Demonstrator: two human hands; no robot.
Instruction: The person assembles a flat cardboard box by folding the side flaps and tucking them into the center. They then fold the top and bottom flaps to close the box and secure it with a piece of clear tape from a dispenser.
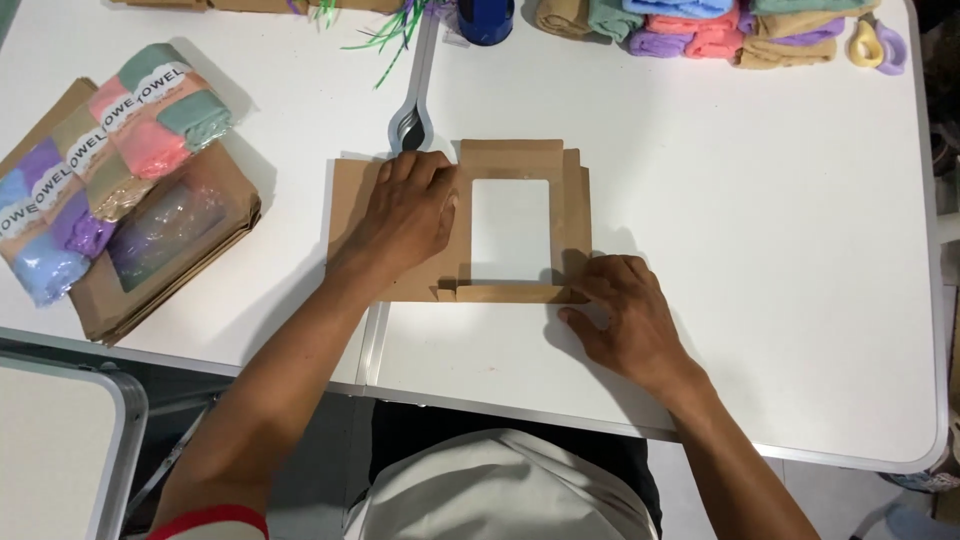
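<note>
**Hand Positions on Flat Cardboard Box Blank**

Left hand point(410, 215): fingers extended and held together, pressed palm-down on the left panel of the brown cardboard box blank point(565, 215). The fingertips reach the blank's upper edge beside the rectangular window cut-out point(511, 230). Nothing is gripped.

Right hand point(625, 315): fingers spread and slightly bent, fingertips pressing the blank's lower right corner, where a narrow flap point(510, 293) is folded up along the bottom edge. Nothing is enclosed in the fingers.

The blank lies flat at the centre of the white table point(780, 220).

Surroundings, referenced from the blank:
- 9 o'clock: packaged pastel towels point(100, 160) resting on a stack of brown window boxes point(170, 250).
- 12 o'clock: a dark blue round container point(486, 20).
- 1 o'clock: a row of folded towels point(700, 25).
- 2 o'clock: scissors point(876, 42) with yellow and purple handles.
</note>
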